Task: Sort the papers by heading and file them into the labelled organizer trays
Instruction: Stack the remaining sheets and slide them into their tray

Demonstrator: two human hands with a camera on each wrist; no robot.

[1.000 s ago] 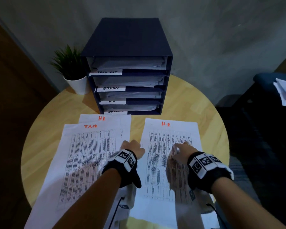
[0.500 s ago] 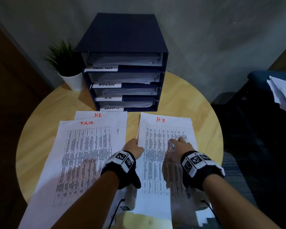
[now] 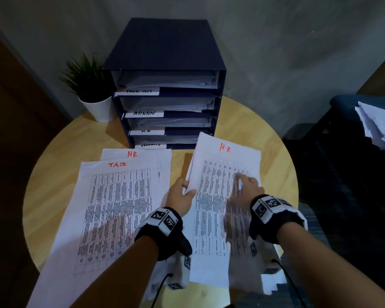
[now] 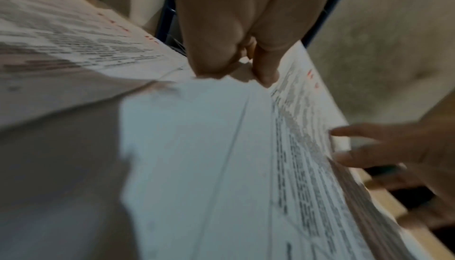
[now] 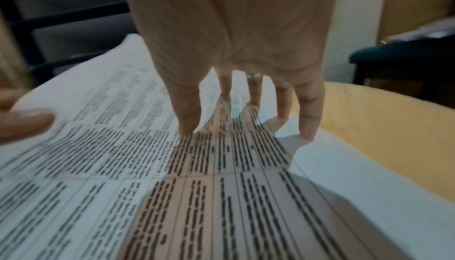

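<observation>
Nearest in, both wrists sit low over the round table [image 3: 273, 138]. At about seven o'clock lies the sheet headed TASK [image 3: 111, 210], flat, overlapping a second sheet headed HR [image 3: 140, 154] that peeks out from under its far edge.

Now the action: the left hand [image 3: 180, 197] pinches the left edge of the H.R sheet [image 3: 216, 196], thumb on top and fingers curled beneath, and that edge is lifted clear of the table. The wrist view shows the paper bowing up from the pinch. At four o'clock the right hand [image 3: 246, 188] is spread, fingers straight, fingertips [image 5: 188, 127] pressing down on the printed table. It holds nothing, just pins the page.

Further out, at twelve o'clock, the dark organizer [image 3: 167, 85] stands with its labelled trays: TASK LIST on top, ADMIN, then the H.R tray [image 3: 171, 123], and a bottom label too blurred to read. A potted plant [image 3: 88, 85] sits at eleven o'clock beside it.

The risks from here, as I judge them: one side pinched and the other pinned, so pulling before the right hand lets go could crease or tear the page. A limp sheet may buckle at the tray mouth, and those slots are close together, so it could slide into ADMIN. White pages beneath could drag along.
</observation>
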